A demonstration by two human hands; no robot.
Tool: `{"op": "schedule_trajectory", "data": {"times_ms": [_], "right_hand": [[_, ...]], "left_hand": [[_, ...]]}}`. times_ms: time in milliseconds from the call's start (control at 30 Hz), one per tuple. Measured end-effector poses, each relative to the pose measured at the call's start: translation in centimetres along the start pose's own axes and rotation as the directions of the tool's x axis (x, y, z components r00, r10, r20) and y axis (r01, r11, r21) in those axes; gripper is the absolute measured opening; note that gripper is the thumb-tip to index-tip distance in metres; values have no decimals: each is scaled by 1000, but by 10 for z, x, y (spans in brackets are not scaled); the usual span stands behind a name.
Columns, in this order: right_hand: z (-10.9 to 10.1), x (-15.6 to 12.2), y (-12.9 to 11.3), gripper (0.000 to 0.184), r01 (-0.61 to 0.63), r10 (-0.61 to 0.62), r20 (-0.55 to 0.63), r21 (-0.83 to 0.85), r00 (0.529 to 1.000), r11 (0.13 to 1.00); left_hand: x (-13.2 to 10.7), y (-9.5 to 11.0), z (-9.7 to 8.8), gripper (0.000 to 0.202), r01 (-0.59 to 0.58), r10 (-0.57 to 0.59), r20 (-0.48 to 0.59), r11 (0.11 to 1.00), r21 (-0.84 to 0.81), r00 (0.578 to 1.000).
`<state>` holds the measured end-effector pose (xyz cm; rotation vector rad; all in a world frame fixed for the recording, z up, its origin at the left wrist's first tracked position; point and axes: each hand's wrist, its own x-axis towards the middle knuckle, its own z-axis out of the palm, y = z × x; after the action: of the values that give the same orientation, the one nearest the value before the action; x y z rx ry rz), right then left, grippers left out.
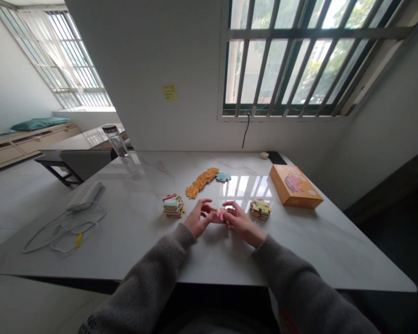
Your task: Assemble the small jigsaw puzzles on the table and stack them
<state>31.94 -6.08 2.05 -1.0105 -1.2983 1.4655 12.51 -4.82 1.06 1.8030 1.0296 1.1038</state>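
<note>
The left hand (198,219) and the right hand (243,223) are meeting just below the middle of the frame, low over the counter (209,260). Both are pinching a pink jigsaw piece (221,215) between thumb and curled fingers, and the remaining fingers are arching loosely above it. Grey knitted sleeves are running down to the bottom edge.

Just left of the hands a stack of jigsaw pieces (173,206) is sitting, and a second stack (260,208) is sitting just right of them. Behind the hands, towards the centre, an orange joined strip (202,182) is lying at a slant, with a blue piece (223,176) beside its far end.

The counter is a pale, marble-look slab that is reflecting the barred window (313,55) in the upper right of the frame. At centre right an orange box (295,186) is lying shut, with a pink picture on its lid; its lettering is too small to read. At centre left a clear bottle (119,146) with a dark cap is standing upright, its contents not discernible. At lower left a white device (85,195) is resting, with a white cable (61,231) looping near it.

A yellow sticky note (170,92) is clinging to the white wall at upper centre, its writing illegible. At far left a teal cushion (38,123) is lying on a low bench.
</note>
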Motion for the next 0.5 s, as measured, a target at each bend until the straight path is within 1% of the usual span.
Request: {"op": "schedule_trajectory", "data": {"times_ms": [67, 100, 167, 200, 233, 267, 333, 367, 433, 500], "right_hand": [[2, -1, -1, 40, 68, -68, 15, -11, 998, 998], [3, -2, -2, 40, 103, -102, 36, -11, 994, 995], [5, -5, -7, 40, 160, -160, 89, 5, 983, 987], [6, -7, -9, 41, 182, -183, 110, 15, 977, 983], [6, -8, -12, 41, 202, -203, 123, 23, 971, 979], [5, -10, -14, 41, 219, -221, 124, 29, 967, 975], [3, -11, -18, 40, 243, -244, 104, 29, 964, 970], [2, -12, -19, 40, 248, -249, 91, 22, 964, 969], [1, -12, -20, 39, 247, -246, 75, -3, 966, 969], [1, -12, -20, 39, 242, -238, 82, -39, 968, 970]], "left_hand": [[-1, 1, 4, 49, 105, -99, 46, 986, -131, 994], [-2, 2, 6, 50, 133, -121, 72, 971, -197, 990], [-5, 9, 8, 51, 138, -118, 86, 947, -291, 989], [-8, 15, 7, 49, 117, -101, 68, 949, -293, 993], [-9, 21, 3, 47, 85, -79, 31, 962, -258, 996], [-11, 28, -3, 43, 46, -51, -24, 982, -185, 998], [-10, 40, -25, 37, -9, 11, -176, 1000, 15, 984], [-8, 44, -39, 36, -5, 24, -250, 997, 74, 968], [-1, 43, -70, 38, 37, 13, -374, 991, 126, 927], [8, 33, -101, 42, 90, -32, -440, 990, 111, 897]]}}
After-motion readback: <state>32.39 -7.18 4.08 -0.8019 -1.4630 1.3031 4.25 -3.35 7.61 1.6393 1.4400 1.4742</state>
